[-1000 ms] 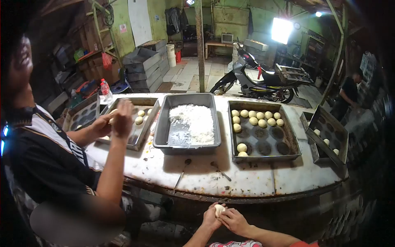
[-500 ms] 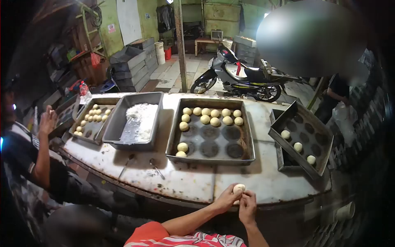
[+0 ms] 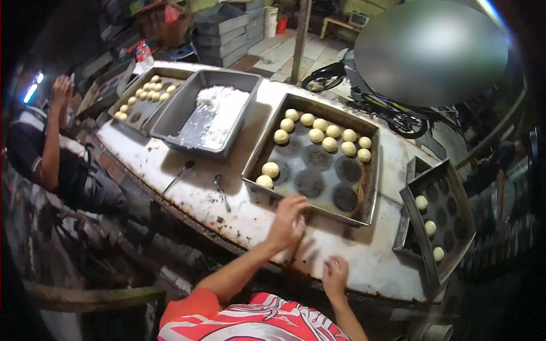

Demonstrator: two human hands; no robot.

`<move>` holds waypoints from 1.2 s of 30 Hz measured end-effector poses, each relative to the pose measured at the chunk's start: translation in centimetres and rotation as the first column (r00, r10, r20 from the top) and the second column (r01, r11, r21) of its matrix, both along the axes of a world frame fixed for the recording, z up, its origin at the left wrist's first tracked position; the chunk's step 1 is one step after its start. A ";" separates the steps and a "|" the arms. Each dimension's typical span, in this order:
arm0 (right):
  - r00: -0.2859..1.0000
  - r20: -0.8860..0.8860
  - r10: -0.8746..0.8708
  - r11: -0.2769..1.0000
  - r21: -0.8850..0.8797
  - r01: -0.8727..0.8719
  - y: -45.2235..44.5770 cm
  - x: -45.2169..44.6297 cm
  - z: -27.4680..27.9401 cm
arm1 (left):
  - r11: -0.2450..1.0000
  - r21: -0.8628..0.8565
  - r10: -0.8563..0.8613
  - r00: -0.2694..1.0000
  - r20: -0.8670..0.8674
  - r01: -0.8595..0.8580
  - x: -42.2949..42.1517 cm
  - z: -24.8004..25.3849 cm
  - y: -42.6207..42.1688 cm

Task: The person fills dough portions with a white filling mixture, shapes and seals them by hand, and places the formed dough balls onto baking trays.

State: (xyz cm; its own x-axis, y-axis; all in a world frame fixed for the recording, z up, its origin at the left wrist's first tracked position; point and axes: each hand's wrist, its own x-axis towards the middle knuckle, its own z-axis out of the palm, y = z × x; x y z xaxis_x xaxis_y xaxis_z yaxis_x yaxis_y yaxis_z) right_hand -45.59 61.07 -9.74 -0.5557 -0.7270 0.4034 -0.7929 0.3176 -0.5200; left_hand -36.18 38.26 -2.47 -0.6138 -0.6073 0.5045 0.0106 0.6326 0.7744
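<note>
Head view, tray (image 3: pixel 327 179) near left hand (image 3: pixel 286 221), long axis down-right

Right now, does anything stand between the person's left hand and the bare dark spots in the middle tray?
Only the near wall of the tray: the left hand reaches it in this view, though whether it is past I cannot tell. Beyond, nothing visible blocks the nearest bare dark spots.

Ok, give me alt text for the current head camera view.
A person's left hand, seemingly holding pale dough, is beside the near edge of a metal tray partly filled with dough balls, with their right hand apart from it. A grey tub of white crumbs and two spoons sit farther left on the table.
</note>
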 end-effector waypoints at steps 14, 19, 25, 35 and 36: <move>0.905 -0.166 -0.392 0.822 0.378 0.426 0.2 -1.3 5.1 | 0.967 -0.240 0.147 0.579 0.802 0.086 -4.7 -0.5 -16.4; 0.643 0.693 -0.326 0.753 0.601 -0.267 2.6 -9.4 14.5 | 0.979 -0.203 0.144 0.628 0.765 0.024 -5.5 -3.5 -17.9; 0.962 0.258 -0.088 0.996 0.013 0.088 7.7 -24.0 29.8 | 0.744 0.659 0.177 0.919 -0.352 0.109 -5.5 3.7 -14.9; 0.719 -0.129 -0.683 0.716 0.074 0.694 2.6 -47.0 8.3 | -0.124 0.768 0.593 0.667 -0.450 0.628 -0.8 1.1 5.0; 0.710 0.135 -0.691 0.713 -0.031 0.700 1.5 -47.7 10.3 | -0.110 0.763 0.603 0.653 -0.458 0.637 0.3 0.5 5.9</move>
